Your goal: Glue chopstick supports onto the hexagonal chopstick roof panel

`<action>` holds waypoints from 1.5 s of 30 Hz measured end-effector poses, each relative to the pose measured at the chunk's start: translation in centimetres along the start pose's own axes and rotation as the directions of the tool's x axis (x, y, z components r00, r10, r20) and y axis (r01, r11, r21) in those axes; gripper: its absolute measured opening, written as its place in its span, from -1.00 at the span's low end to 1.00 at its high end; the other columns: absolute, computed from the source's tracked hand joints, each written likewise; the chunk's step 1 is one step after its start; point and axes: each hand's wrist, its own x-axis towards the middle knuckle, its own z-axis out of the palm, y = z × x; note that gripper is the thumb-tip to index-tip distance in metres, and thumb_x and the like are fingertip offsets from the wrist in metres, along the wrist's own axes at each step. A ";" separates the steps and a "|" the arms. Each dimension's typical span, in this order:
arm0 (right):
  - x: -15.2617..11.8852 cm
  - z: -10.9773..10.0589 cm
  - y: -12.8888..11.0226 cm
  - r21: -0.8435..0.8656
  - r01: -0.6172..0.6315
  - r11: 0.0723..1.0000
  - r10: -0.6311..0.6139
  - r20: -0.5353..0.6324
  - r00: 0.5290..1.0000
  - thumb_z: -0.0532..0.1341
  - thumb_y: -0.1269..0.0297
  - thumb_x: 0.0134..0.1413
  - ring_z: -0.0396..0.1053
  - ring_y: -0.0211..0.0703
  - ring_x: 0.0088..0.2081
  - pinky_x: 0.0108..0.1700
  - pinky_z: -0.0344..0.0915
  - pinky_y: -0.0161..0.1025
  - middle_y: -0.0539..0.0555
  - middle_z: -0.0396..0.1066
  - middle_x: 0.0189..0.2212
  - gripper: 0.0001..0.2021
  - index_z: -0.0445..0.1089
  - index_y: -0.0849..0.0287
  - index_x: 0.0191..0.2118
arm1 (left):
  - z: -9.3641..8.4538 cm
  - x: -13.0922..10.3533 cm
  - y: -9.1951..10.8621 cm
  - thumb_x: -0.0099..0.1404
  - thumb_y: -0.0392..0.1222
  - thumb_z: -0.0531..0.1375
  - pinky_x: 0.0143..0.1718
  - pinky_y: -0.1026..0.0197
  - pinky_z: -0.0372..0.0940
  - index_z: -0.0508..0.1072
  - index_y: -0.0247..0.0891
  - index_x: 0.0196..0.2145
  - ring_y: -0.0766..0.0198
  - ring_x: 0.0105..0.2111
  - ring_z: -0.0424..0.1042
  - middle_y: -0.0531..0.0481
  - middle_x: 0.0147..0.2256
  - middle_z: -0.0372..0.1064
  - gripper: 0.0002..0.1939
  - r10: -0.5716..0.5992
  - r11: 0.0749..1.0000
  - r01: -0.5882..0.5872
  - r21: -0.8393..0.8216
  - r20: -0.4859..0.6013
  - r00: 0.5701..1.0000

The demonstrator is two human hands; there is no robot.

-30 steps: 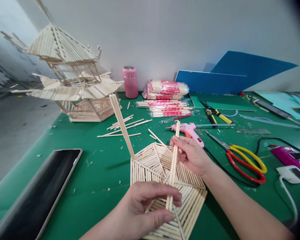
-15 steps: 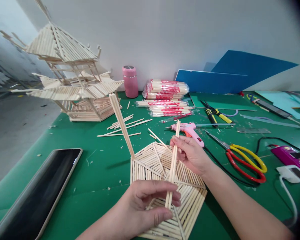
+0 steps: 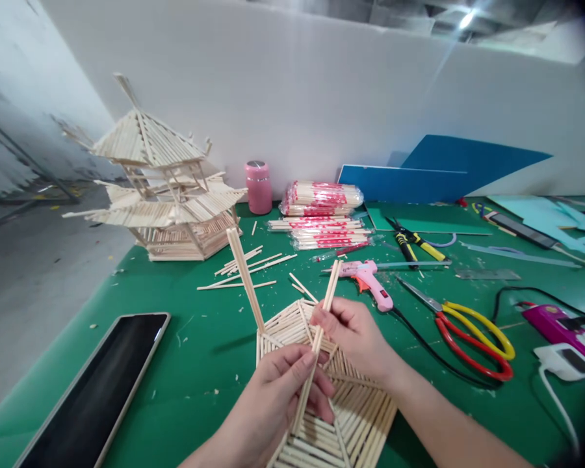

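A short bundle of wooden chopsticks [image 3: 316, 341] slants up and away over the base. My left hand [image 3: 285, 383] grips its lower half between thumb and fingers. Farther up, my right hand [image 3: 355, 335] pinches it, and the top ends stick out above. Beneath both hands lies a flat polygonal base [image 3: 365, 419] of chopsticks laid in triangular sections, partly covered by my hands. A post of bundled sticks [image 3: 245, 279] stands at the base's far left corner, leaning left.
A pagoda model [image 3: 175, 214] stands at the back left, near a pink flask [image 3: 259, 188] and packaged chopsticks [image 3: 322, 198]. Loose sticks [image 3: 253, 268] lie nearer. To the right are a pink glue gun [image 3: 368, 279], scissors [image 3: 443, 312] and pliers [image 3: 412, 244]. A phone [image 3: 97, 390] lies left.
My view has tilted up. My left hand has slid up the bundle and closed its fingers on it. Both hands are now closer together, and the bundle slants more.
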 end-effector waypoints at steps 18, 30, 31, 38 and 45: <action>-0.2 -7.1 1.7 -0.718 -0.161 0.677 -0.125 -0.328 0.936 0.03 0.24 0.06 0.27 -0.17 -0.36 -0.33 0.19 -0.27 0.09 0.30 -0.35 -0.79 0.28 0.19 -0.22 | -0.5 0.7 1.4 -0.01 -0.11 0.27 -0.69 0.43 -0.09 0.45 -0.38 -0.51 0.55 -0.73 0.01 0.08 -0.70 0.22 -0.77 0.083 0.994 -0.097 -0.057 -0.207 0.975; 1.5 -9.5 4.9 -0.750 -0.352 0.560 0.046 -0.397 0.917 0.09 0.36 -0.13 0.29 -0.05 -0.38 -0.34 0.13 -0.20 0.15 0.32 -0.45 -0.87 0.32 0.25 -0.39 | -1.0 0.4 1.3 0.05 -0.09 0.21 -0.69 0.37 -0.15 0.43 -0.40 -0.50 0.53 -0.74 -0.01 0.03 -0.64 0.29 -0.75 0.155 0.987 -0.138 0.085 -0.234 0.960; 1.4 -9.6 4.6 -0.727 -0.359 0.585 0.059 -0.403 0.913 0.08 0.34 -0.11 0.29 -0.07 -0.40 -0.36 0.13 -0.21 0.13 0.32 -0.47 -0.88 0.31 0.23 -0.39 | -0.9 0.4 1.4 0.06 -0.09 0.21 -0.69 0.37 -0.15 0.43 -0.40 -0.50 0.54 -0.74 -0.01 0.02 -0.63 0.30 -0.75 0.160 0.986 -0.143 0.091 -0.234 0.959; -0.7 -9.5 0.8 -0.382 -0.302 0.873 0.124 -0.426 0.896 0.03 0.19 0.04 0.25 -0.21 -0.53 -0.50 0.13 -0.31 -0.04 0.26 -0.58 -0.76 0.18 0.20 -0.18 | -1.1 0.4 1.4 0.13 -0.15 0.16 -0.65 0.37 -0.07 0.41 -0.40 -0.54 0.55 -0.73 0.00 0.01 -0.58 0.31 -0.77 0.175 0.981 -0.149 0.129 -0.223 0.959; -0.7 -5.7 -2.2 0.067 -0.117 0.991 0.133 -0.348 0.928 0.14 0.32 -0.01 0.08 -0.37 -0.57 -0.55 0.03 -0.36 -0.07 0.21 -0.51 -0.89 0.22 0.16 -0.30 | -0.9 0.4 1.1 0.13 -0.17 0.17 -0.69 0.36 -0.15 0.39 -0.37 -0.45 0.54 -0.75 0.03 -0.01 -0.56 0.36 -0.83 0.144 0.989 -0.135 0.062 -0.171 0.975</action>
